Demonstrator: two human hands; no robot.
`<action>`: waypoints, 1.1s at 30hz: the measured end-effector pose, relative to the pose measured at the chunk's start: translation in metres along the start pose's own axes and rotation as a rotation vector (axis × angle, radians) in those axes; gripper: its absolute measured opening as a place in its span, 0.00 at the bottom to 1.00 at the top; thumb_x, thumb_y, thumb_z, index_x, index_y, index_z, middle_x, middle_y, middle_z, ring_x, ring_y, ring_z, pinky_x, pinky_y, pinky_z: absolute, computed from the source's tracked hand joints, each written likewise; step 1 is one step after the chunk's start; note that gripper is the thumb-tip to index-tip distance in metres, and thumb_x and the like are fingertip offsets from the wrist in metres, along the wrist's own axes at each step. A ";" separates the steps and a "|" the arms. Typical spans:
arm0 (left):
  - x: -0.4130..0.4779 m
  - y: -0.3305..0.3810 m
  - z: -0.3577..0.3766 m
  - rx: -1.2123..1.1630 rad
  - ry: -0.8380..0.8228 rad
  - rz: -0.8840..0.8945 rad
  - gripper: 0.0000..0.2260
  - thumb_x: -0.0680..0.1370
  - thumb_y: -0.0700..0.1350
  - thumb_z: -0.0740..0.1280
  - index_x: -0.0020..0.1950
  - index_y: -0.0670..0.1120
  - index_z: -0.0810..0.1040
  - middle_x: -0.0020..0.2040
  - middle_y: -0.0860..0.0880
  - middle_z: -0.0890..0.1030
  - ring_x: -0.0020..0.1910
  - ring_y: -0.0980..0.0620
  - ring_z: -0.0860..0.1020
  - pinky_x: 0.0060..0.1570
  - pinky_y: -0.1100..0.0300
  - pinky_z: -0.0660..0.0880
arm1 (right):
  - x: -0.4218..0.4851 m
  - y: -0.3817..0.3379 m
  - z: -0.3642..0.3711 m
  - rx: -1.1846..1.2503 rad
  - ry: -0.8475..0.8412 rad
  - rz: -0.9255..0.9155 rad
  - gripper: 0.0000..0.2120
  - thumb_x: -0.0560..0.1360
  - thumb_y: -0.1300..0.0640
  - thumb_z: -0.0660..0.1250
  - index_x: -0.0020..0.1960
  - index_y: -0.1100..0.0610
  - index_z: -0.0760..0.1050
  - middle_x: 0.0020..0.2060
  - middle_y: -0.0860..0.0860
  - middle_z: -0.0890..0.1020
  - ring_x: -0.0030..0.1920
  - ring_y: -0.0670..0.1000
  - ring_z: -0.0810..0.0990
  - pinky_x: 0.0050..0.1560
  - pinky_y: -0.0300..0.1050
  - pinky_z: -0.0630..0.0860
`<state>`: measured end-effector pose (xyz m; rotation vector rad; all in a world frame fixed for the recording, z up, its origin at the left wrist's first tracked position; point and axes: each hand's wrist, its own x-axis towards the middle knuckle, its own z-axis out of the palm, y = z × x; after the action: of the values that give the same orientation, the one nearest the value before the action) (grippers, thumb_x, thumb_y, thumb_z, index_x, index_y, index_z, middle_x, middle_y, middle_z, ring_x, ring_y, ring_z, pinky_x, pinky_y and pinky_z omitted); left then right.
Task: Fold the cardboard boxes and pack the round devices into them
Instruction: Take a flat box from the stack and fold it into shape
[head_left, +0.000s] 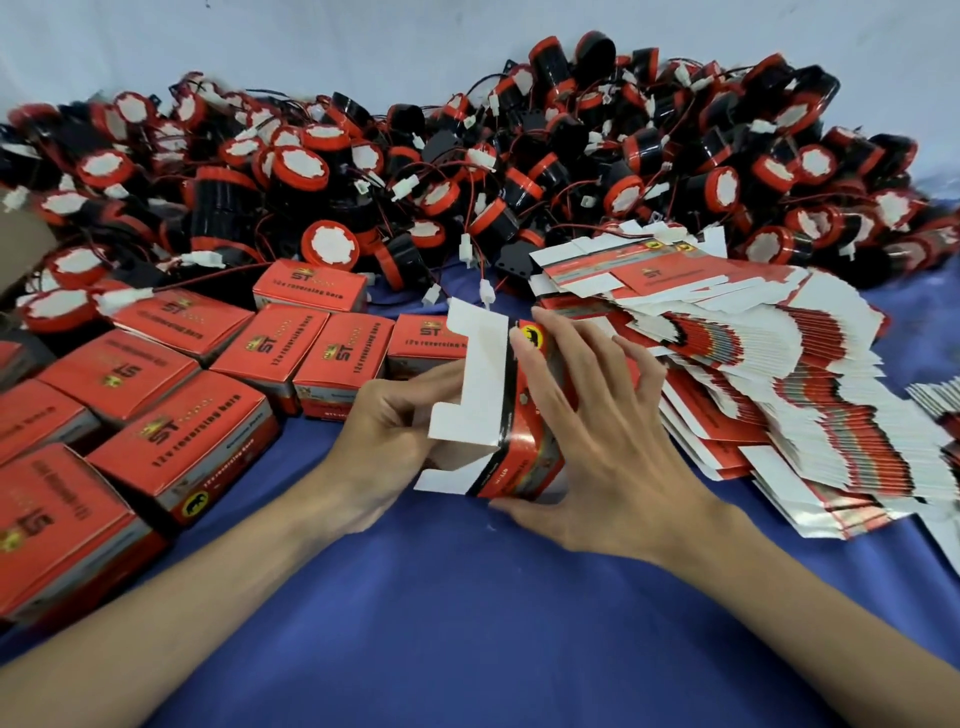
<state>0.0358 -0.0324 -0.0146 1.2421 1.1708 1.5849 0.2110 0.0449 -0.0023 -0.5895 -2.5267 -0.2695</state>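
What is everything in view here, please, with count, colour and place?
devices: a big pile, black and red, far side
closed boxes: about ten, red, left
flat boxes: a fanned stack, red and white, right
box: one, red with white flaps open, centre
cloth: one, blue, under everything
wall: one, pale, behind
left hand: holds the box's flap side
right hand: holds the box's red side
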 end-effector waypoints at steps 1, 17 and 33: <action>0.000 0.001 0.001 0.004 0.021 0.013 0.16 0.71 0.36 0.68 0.53 0.53 0.82 0.54 0.57 0.84 0.52 0.61 0.81 0.40 0.67 0.77 | 0.000 -0.001 -0.001 -0.006 0.011 -0.010 0.52 0.64 0.32 0.68 0.76 0.55 0.50 0.73 0.61 0.62 0.73 0.63 0.62 0.69 0.63 0.56; -0.018 0.002 0.012 0.369 0.030 0.367 0.56 0.65 0.71 0.70 0.64 0.21 0.59 0.56 0.31 0.74 0.55 0.74 0.72 0.51 0.77 0.70 | 0.001 -0.010 0.010 0.599 0.390 -0.068 0.29 0.76 0.46 0.65 0.68 0.62 0.60 0.66 0.59 0.69 0.68 0.57 0.68 0.68 0.49 0.67; -0.011 0.001 0.009 0.513 0.077 0.515 0.37 0.61 0.52 0.76 0.68 0.58 0.66 0.64 0.53 0.72 0.63 0.51 0.74 0.61 0.49 0.73 | -0.004 0.007 0.016 0.543 0.191 -0.153 0.47 0.68 0.47 0.71 0.75 0.54 0.45 0.70 0.53 0.57 0.70 0.52 0.61 0.67 0.46 0.65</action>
<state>0.0471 -0.0409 -0.0155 1.9515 1.4418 1.7620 0.2104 0.0544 -0.0177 -0.1478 -2.3167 0.2903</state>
